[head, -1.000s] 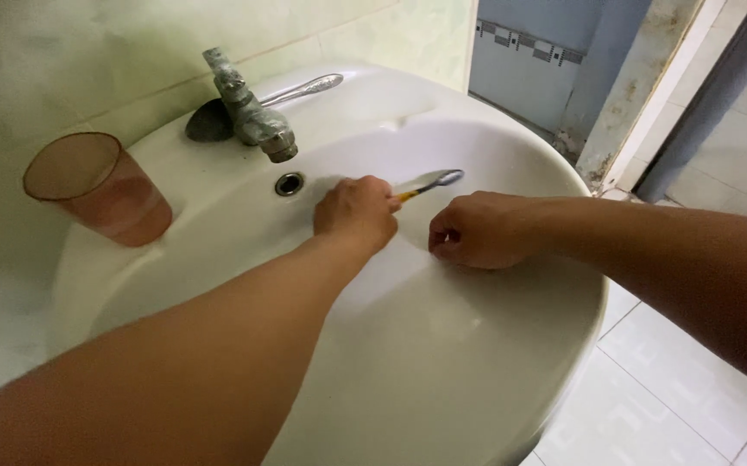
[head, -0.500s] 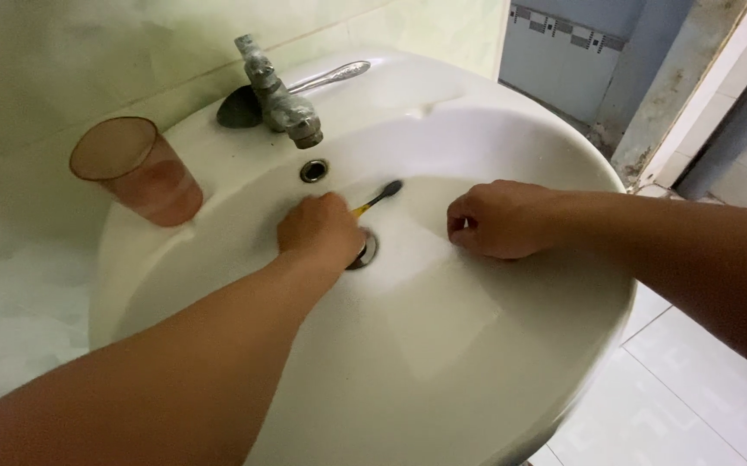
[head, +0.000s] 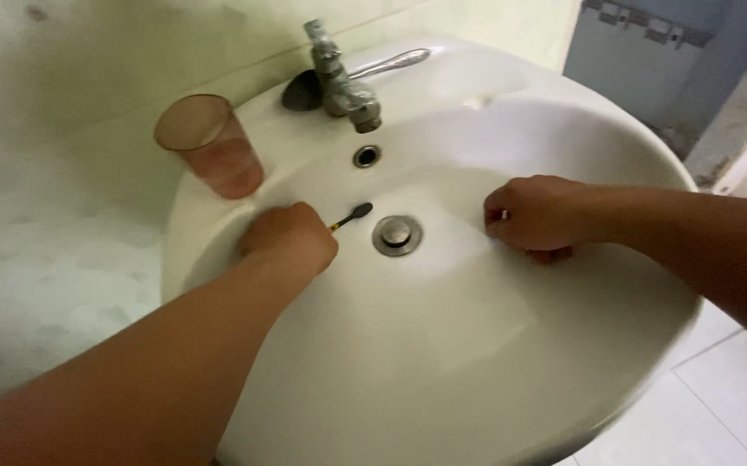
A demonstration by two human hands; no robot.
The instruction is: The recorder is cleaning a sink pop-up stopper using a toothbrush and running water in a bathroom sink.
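My left hand [head: 289, 237] is closed around a small brush [head: 352, 215] with a yellow handle and a dark bristle head. The bristles rest on the inner wall of the white washbasin [head: 477, 362], just left of the round metal drain plug [head: 397, 234]. My right hand [head: 535, 213] is curled into a loose fist against the basin's right inner wall; a small white bit shows between its fingers, too small to identify.
A translucent pink cup [head: 211, 145] stands on the basin's left rim. A worn metal tap [head: 343, 82] with a long lever sits at the back, above the overflow hole [head: 366, 156]. White floor tiles [head: 718, 406] lie to the right, pale green wall behind.
My left hand has swept the brush from the basin's right side leftwards across the drain, which is now uncovered. My right hand stays on the right wall. The view has shifted left.
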